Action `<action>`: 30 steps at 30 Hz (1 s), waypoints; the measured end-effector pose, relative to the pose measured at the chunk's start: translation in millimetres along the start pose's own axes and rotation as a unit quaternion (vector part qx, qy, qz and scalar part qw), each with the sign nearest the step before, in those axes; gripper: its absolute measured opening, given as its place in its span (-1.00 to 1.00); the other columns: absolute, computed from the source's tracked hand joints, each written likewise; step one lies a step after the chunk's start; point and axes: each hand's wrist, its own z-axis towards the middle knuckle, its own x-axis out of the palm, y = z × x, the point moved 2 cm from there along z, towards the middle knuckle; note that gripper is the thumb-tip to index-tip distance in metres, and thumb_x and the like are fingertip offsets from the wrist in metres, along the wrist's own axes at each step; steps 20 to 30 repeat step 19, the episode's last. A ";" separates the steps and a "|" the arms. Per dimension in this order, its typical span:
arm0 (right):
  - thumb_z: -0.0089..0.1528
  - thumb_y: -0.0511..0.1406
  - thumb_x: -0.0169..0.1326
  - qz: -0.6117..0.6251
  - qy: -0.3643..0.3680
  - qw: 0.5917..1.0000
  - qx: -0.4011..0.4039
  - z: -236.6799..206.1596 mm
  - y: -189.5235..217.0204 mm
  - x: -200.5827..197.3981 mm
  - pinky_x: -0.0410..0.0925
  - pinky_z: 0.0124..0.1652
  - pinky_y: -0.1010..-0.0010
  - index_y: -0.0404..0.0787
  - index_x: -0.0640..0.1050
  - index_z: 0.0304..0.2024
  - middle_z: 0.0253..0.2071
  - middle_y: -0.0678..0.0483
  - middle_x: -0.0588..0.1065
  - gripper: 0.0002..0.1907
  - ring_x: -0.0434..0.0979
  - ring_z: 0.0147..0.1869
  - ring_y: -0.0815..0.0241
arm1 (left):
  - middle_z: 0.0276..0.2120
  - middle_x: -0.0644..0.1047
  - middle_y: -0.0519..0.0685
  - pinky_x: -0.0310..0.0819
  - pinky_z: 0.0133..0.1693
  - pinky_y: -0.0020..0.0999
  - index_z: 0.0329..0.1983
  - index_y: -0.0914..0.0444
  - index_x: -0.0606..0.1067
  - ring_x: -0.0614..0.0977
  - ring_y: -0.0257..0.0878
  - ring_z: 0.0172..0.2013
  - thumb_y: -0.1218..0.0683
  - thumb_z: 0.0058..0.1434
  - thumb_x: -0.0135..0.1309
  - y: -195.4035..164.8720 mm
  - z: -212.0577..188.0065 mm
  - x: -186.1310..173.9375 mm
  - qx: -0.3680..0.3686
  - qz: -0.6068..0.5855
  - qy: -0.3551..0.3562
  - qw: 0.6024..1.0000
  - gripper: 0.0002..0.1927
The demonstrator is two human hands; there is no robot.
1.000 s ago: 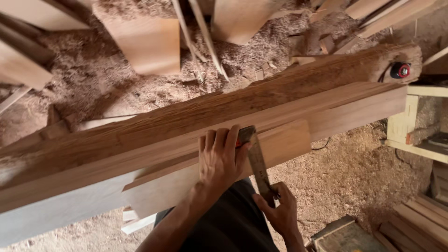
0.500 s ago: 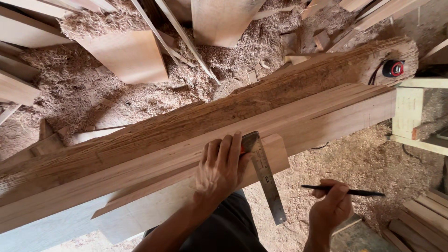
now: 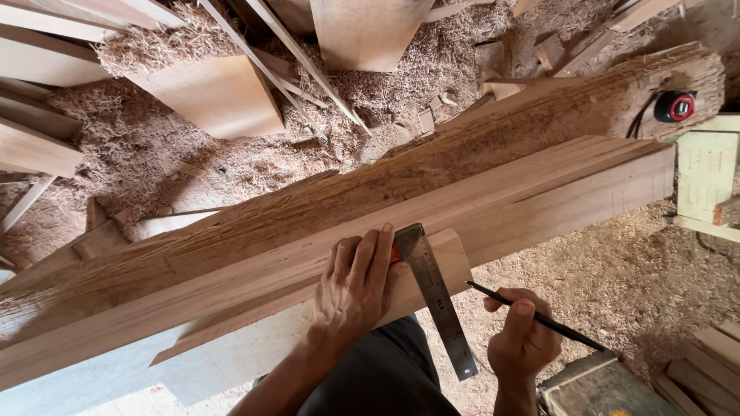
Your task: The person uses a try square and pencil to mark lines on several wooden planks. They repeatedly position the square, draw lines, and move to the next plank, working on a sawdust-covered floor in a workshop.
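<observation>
Much sawdust (image 3: 154, 154) covers the floor beneath stacked planks (image 3: 539, 200).

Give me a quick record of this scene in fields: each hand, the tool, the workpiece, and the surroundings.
Left hand: pressed flat on the metal square, holding it against the short board
Right hand: grips a black pencil, tip near the square's blade
Workpiece: short board lying on long planks beside a rough beam
Far end of beam: red and black tape measure
Floor: sawdust and offcuts
</observation>
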 end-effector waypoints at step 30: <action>0.50 -0.26 -0.10 0.041 0.101 0.993 -0.036 17.8 -3.4 22.5 0.56 -0.10 0.36 -0.37 0.53 0.09 -0.10 -0.16 0.60 -0.69 0.68 -0.07 0.03 | 0.01 0.51 0.12 0.58 -0.09 -0.11 0.26 0.41 0.44 0.55 -0.05 -0.08 -0.03 0.36 0.20 1.2 1.5 -0.4 0.001 -0.008 0.005 1.000 -0.46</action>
